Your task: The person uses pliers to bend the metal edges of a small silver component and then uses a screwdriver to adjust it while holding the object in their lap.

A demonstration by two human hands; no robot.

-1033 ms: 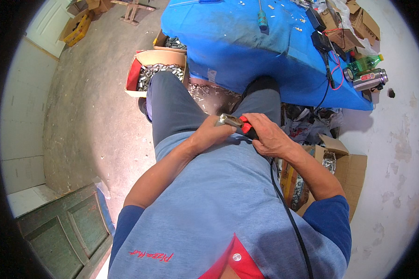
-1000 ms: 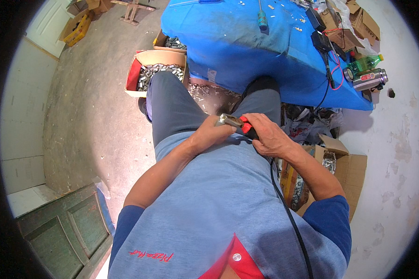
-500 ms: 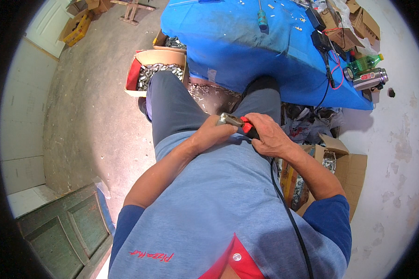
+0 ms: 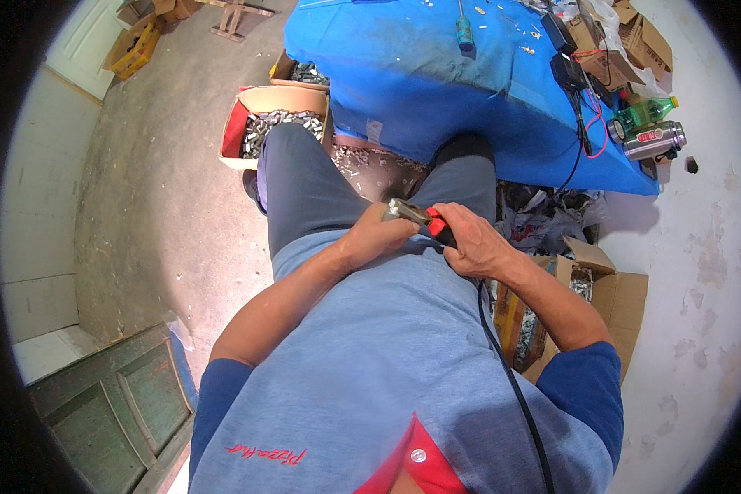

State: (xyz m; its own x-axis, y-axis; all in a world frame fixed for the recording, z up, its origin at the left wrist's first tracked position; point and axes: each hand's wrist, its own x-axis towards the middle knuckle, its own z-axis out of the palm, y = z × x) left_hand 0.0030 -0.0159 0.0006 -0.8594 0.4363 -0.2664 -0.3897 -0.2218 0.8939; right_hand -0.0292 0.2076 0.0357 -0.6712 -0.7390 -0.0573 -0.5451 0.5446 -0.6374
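Metal piece (image 4: 408, 212) grasped in left hand (image 4: 376, 237), red-and-black handle (image 4: 439, 226) clasped in right hand (image 4: 476, 241), both above lap (image 4: 309, 193); pose barely changed from second ago, suggesting same step continues.

red script (image 4: 284, 455) stands on the blue shirt (image 4: 346, 354), a red label (image 4: 650, 137) on the steel flask (image 4: 636, 151).

A light-blue shirt (image 4: 346, 354) — navy sleeves (image 4: 586, 389), red neckline (image 4: 445, 477), pale button (image 4: 419, 455), red stitching (image 4: 268, 453) — tops dark grey trousers (image 4: 301, 181).
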